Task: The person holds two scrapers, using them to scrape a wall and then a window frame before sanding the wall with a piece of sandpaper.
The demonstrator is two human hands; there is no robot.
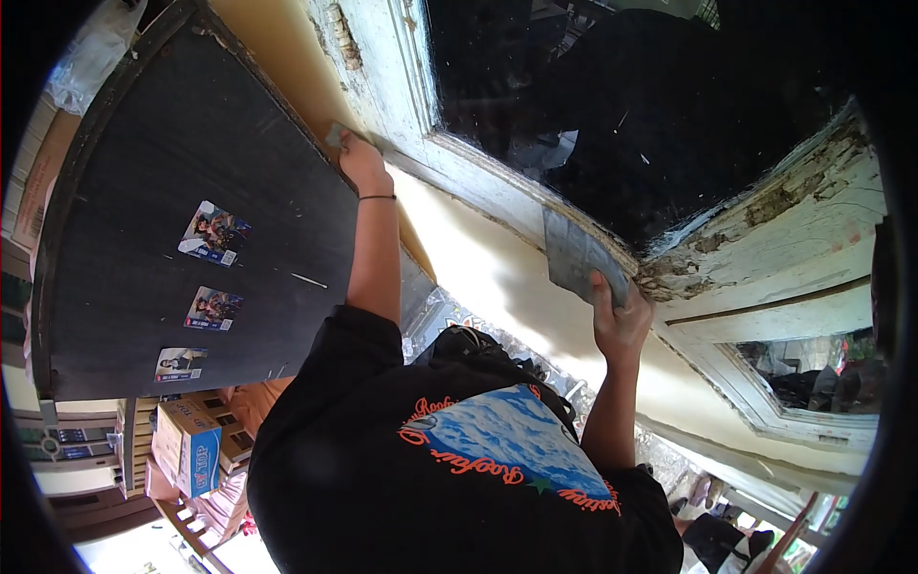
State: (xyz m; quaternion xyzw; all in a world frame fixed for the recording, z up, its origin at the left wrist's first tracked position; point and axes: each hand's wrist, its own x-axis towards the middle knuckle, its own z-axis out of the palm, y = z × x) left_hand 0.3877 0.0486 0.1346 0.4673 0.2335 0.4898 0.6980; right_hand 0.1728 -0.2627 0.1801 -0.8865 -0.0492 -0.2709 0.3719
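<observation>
My black T-shirt point(382, 478) fills the foreground. My right hand point(619, 323) has its fingers pinching a grey sandpaper sheet point(572, 253) flat against the peeling window frame point(765, 230). Farther along the frame, my left hand point(363, 161) has its fingers closed over a small pad point(337, 134).

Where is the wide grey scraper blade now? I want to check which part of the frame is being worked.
In the head view, right of centre, the wide grey scraper blade is gripped by one hand against the peeling white window frame, below the dark glass pane.

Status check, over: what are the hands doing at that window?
Wearer's own hands out of shot. Person ahead: one hand presses grey sheet on peeling window frame; other hand presses small grey pad at frame edge. Nothing between.
</observation>
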